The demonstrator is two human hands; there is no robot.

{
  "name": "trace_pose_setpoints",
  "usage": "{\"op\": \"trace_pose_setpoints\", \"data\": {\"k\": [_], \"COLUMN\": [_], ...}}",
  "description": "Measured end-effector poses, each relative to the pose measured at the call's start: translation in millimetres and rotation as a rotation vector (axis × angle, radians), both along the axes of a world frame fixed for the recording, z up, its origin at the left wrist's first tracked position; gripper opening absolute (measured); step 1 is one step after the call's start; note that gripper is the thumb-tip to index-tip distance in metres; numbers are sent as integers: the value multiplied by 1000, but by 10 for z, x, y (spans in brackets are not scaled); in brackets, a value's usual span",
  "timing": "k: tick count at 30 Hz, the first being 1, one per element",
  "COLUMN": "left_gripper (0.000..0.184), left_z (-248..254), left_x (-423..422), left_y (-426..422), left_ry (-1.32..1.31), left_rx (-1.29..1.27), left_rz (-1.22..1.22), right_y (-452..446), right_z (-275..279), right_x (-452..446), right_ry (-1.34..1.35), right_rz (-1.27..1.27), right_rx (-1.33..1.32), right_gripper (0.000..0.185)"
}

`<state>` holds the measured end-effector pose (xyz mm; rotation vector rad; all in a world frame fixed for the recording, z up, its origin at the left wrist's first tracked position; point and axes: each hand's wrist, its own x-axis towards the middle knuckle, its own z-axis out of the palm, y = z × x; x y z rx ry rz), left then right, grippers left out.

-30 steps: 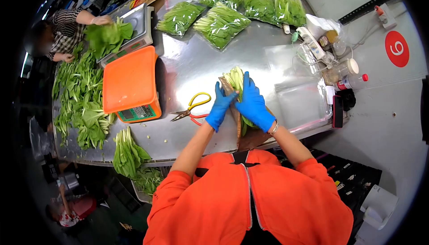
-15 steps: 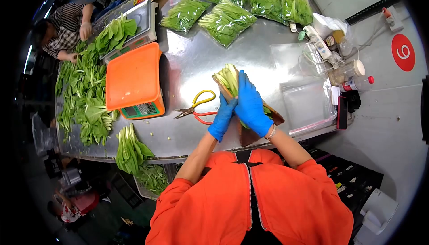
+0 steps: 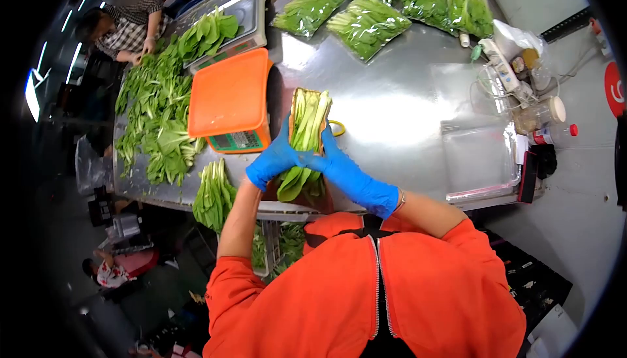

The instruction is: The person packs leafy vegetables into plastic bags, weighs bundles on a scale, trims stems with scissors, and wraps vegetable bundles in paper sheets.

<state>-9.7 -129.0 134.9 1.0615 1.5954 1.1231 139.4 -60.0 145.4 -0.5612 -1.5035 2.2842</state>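
L hand (image 3: 277,157) & R hand (image 3: 345,170) clamped on opp. sides of brown holder (image 3: 319,202) w/ greens bunch (image 3: 307,123), thumbs over top, prob. to keep stalks aligned. Loc.: counter (image 3: 398,97), near edge. Yellow-handled scissors (image 3: 339,125) just beside R hand, presumably for quick access.

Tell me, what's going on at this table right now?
The person's gloved left hand and right hand hold a bundle of leafy greens between them over the metal table, with a brown sheet showing at its edges. Beyond the orange tray, a co-worker's hands are at a pile of loose greens. Bagged greens lie toward the far side.
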Motion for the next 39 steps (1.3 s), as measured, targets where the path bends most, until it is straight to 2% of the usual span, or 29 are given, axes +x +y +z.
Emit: {"op": "trace_pose_setpoints", "data": {"k": [2, 3, 5, 6, 9, 10, 11, 13, 15, 17, 19, 20, 21, 22, 23, 24, 26, 29, 31, 34, 36, 38, 39], "left_gripper": [84, 84, 83, 80, 76, 74, 74, 74, 74, 75, 79, 74, 69, 80, 80, 86, 96, 99, 98, 92, 89, 84, 84], "left_z": [40, 84, 223, 257, 338, 316, 313, 318, 336, 481, 290, 168, 68, -2, -76, -146, -221, -88, -191, -202, -191, -186, -178], "left_x": [-106, -103, -38, -10, -71, -178, -246, -375, -399, -300, -201, -129, -73, -37, 0, 38, 87, 188, 193, 192, 163, 108, 108], "left_y": [-235, -339, -577, -681, -839, -905, -960, -1033, -1042, -923, -946, -987, -1003, -985, -963, -941, -875, -705, -732, -738, -773, -881, -902], "left_ry": [41, 41, -274, -379, -370, -376, -383, -297, -275, -347, -385, -363, -342, -357, -370, -329, -299, -243, -224, -181, -163, -191, -190], "left_rx": [-200, -217, -387, -428, -512, -504, -502, -521, -521, -646, -645, -599, -557, -602, -606, -501, -377, -435, -479, -497, -476, -501, -500], "left_rz": [-105, -86, -38, -24, -96, -146, -130, -249, -281, -192, -166, -90, -15, -45, -50, -66, -97, -141, -143, -107, -73, 3, 6], "right_y": [-166, -231, -343, -360, -370, -374, -378, -381, -415, -396, -344, -365, -356, -320, -281, -257, -266, -268, -290, -287, -133, 131, 243], "right_z": [11, 51, 4, 30, 234, 306, 403, 550, 336, 266, 316, 188, 71, -43, -148, -232, -334, -356, -362, -287, -169, -572, -727], "right_x": [43, 75, 161, 222, 263, 254, 254, 224, 132, 91, 65, 54, 60, 81, 100, 118, 130, 132, 139, 144, 166, 144, 40], "right_ry": [59, 116, 55, -97, -82, -37, -40, 62, 9, -54, -164, -172, -183, -181, -179, -179, -219, -262, -274, -288, -421, -436, -571], "right_rz": [105, 148, 282, 406, 502, 490, 506, 512, 567, 613, 418, 400, 396, 393, 389, 334, 315, 318, 332, 315, 469, 644, 484], "right_rx": [-158, -198, 46, 76, 17, -122, -124, -575, -582, -590, -826, -822, -829, -893, -955, -1065, -1065, -1055, -1048, -944, -458, 237, 491], "right_gripper": [90, 93, 95, 93, 92, 86, 86, 77, 72, 68, 64, 52, 52, 45, 37, 24, 23, 21, 20, 23, 27, 32, 32]}}
